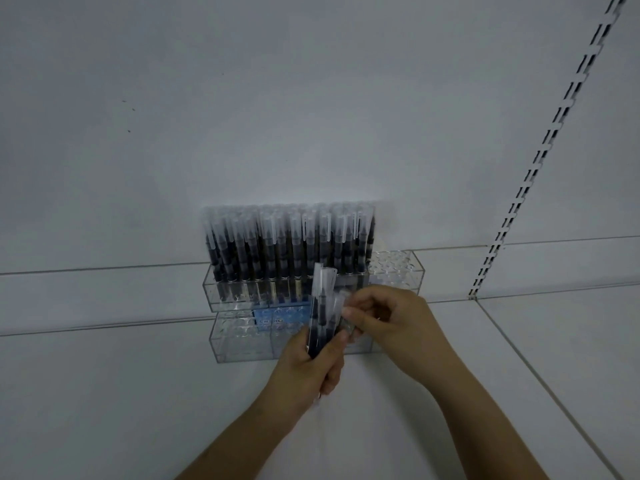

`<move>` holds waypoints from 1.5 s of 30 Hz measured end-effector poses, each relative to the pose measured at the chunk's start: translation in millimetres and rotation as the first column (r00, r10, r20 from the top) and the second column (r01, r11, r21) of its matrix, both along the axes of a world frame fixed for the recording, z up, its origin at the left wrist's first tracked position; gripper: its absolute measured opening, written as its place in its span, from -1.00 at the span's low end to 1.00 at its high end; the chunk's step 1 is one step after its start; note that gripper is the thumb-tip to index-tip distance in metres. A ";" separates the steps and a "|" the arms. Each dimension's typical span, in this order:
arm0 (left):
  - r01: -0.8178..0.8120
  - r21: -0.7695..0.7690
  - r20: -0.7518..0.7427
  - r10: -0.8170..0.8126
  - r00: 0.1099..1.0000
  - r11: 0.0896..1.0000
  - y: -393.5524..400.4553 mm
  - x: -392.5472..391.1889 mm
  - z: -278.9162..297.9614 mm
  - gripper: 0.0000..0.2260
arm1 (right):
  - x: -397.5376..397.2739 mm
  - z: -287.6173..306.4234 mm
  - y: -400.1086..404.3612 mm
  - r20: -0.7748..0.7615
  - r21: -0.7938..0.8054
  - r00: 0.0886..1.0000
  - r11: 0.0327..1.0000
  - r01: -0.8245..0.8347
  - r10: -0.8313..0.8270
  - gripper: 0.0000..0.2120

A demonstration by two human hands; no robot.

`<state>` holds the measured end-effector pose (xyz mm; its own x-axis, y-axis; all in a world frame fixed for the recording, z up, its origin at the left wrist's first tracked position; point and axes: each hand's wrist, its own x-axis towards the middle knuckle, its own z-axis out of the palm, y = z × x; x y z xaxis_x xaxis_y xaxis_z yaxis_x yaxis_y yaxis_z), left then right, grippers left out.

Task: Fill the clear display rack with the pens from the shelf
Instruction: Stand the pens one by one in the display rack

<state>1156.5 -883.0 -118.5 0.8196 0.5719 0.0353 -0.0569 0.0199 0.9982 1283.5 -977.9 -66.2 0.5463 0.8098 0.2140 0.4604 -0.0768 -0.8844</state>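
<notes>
Clear acrylic rack sits on the white shelf against the back wall, upper tier packed with upright black pens, too many and too blurry to count. Only the far right holes look empty. The lower tier looks mostly empty too.

Left hand grips a small bundle of pens, maybe three or four, long axes pointing up toward the rack. Right hand pinches one pen out of that bundle at the cap end.

The open holes lie just beyond and slightly right of the right hand, so I'd guess that hand does the drop-in, pen kept vertical. Two hands, one rack.
</notes>
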 end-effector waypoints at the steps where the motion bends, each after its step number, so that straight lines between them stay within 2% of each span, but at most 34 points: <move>1: -0.001 0.015 0.000 0.001 1.000 1.000 -0.1 -0.3 -0.3 -0.81 | 2.1 1.7 -0.2 0.004 0.008 1.000 1.000 0.003 -0.003 -0.96; 4: -0.003 0.049 -0.017 0.004 1.000 0.999 -0.9 -0.5 -2.6 -0.81 | 6.3 10.1 -1.8 -0.037 0.060 0.999 0.998 0.003 0.000 -0.95; 6: 0.009 0.060 -0.033 -0.007 0.999 0.998 -0.9 -0.9 -3.4 -0.79 | 11.5 23.5 -5.2 -0.080 0.178 0.992 0.978 0.106 -0.093 -0.94; 10: 0.014 0.057 -0.038 -0.011 0.999 0.998 -0.9 -0.5 -3.4 -0.80 | 30.6 59.5 -11.1 -0.088 0.464 0.957 0.839 0.284 -0.275 -0.93; 12: 0.013 0.052 -0.040 -0.011 0.999 0.999 -0.7 -0.6 -3.0 -0.80 | 38.7 69.5 -8.1 -0.030 0.500 0.950 0.818 0.283 -0.310 -0.98; 22: 0.029 0.046 -0.046 -0.027 0.999 0.999 0.0 1.1 -3.8 -0.79 | 53.9 76.0 13.7 0.278 0.354 0.915 0.917 0.185 -0.292 -0.96; 24: 0.031 0.048 -0.047 -0.028 0.999 0.998 0.5 0.8 -4.1 -0.78 | 56.1 74.9 18.8 0.376 0.265 0.889 0.949 0.169 -0.263 -0.96; 27: 0.030 0.044 -0.046 -0.028 0.999 0.999 0.3 1.0 -4.3 -0.78 | 59.0 63.1 27.1 0.514 0.023 0.843 0.985 0.174 -0.161 -0.93; 31: 0.040 0.054 -0.048 -0.037 0.998 0.998 0.1 0.8 -2.7 -0.79 | 58.5 55.8 23.4 0.563 0.004 0.794 0.961 0.277 -0.231 -0.88; 34: 0.044 0.053 -0.048 -0.042 0.998 0.998 1.5 0.8 -3.9 -0.79 | 46.2 52.3 6.5 0.514 0.068 0.786 0.930 0.361 -0.343 -0.87; 36: 0.038 0.038 -0.048 -0.036 0.998 0.999 1.6 1.2 -4.6 -0.80 | 32.5 42.6 -4.4 0.433 0.094 0.824 0.928 0.361 -0.365 -0.82; 40: 0.043 0.052 -0.048 -0.040 0.998 0.998 1.1 1.8 -3.1 -0.77 | 1.8 10.0 -7.8 0.208 -0.078 0.970 0.987 0.142 -0.123 -0.84; 42: 0.035 0.063 -0.055 -0.031 0.998 0.997 1.3 2.3 -2.8 -0.70 | -6.5 -4.9 -4.9 0.137 -0.076 0.988 0.994 0.084 -0.073 -0.91; 45: 0.010 0.055 -0.062 -0.006 0.998 0.998 1.2 1.6 -3.2 -0.68 | -13.1 -12.2 -2.1 0.103 -0.057 0.992 0.995 0.078 -0.072 -0.90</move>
<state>1158.1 -881.8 -121.6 0.8257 0.5639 0.0156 0.0052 -0.0353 0.9994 1270.4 -980.0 -78.4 0.5838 0.7807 0.2228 0.5381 -0.1665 -0.8263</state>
